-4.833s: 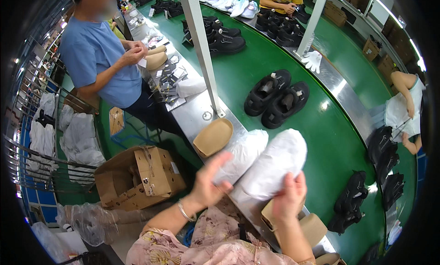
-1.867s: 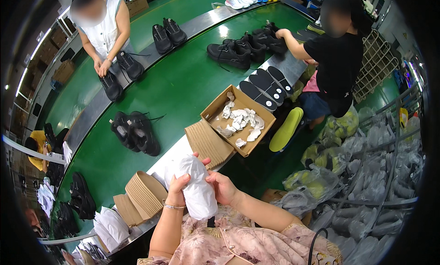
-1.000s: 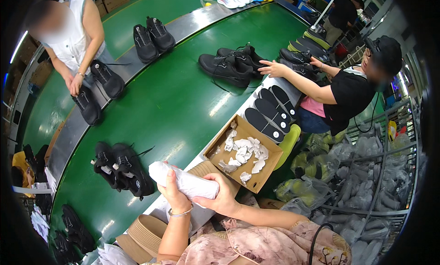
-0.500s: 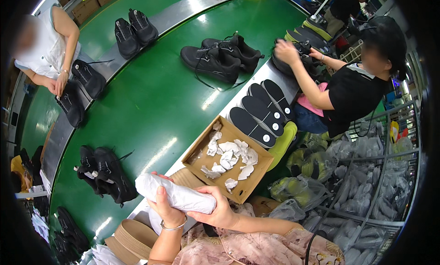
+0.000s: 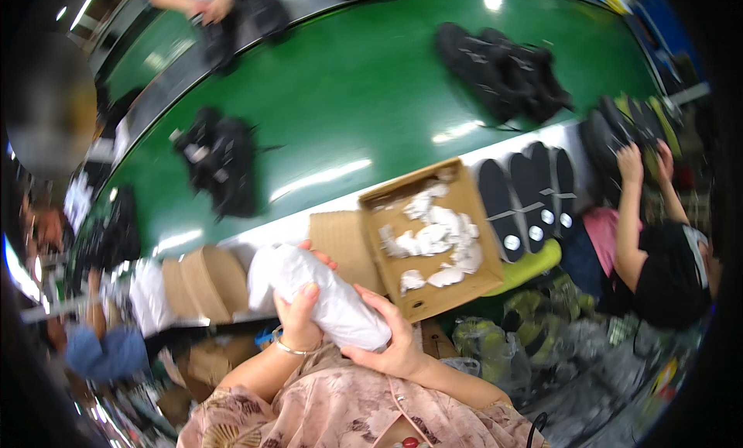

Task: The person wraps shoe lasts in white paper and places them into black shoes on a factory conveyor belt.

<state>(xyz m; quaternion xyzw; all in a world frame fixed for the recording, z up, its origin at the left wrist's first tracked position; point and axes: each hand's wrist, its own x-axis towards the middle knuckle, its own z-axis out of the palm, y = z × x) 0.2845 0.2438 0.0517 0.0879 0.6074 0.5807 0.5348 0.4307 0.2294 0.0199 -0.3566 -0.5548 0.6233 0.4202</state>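
Note:
A long rounded roll of white paper (image 5: 329,297) lies across both my hands, in front of my chest. My left hand (image 5: 300,318) is wrapped round its near left side, thumb on top. My right hand (image 5: 396,341) grips its right end. What is inside the paper, if anything, is hidden. Just beyond, a brown cardboard box (image 5: 422,309) holds several crumpled pieces of white paper. Tan curved cardboard pieces (image 5: 340,243) stand left of that box, partly behind my hands, and more tan cardboard (image 5: 209,281) is further left.
Across the green conveyor (image 5: 333,84) sit black shoes (image 5: 220,161) and another black pair (image 5: 503,72). Dark insoles (image 5: 530,188) lie right of the box. A co-worker in black (image 5: 665,270) handles shoes at the right. Plastic-bagged items (image 5: 495,343) fill the lower right.
The view has swung left, so the box, shoes and co-worker appear further right. The paper roll stays in both my hands, tilted more steeply down toward the right.

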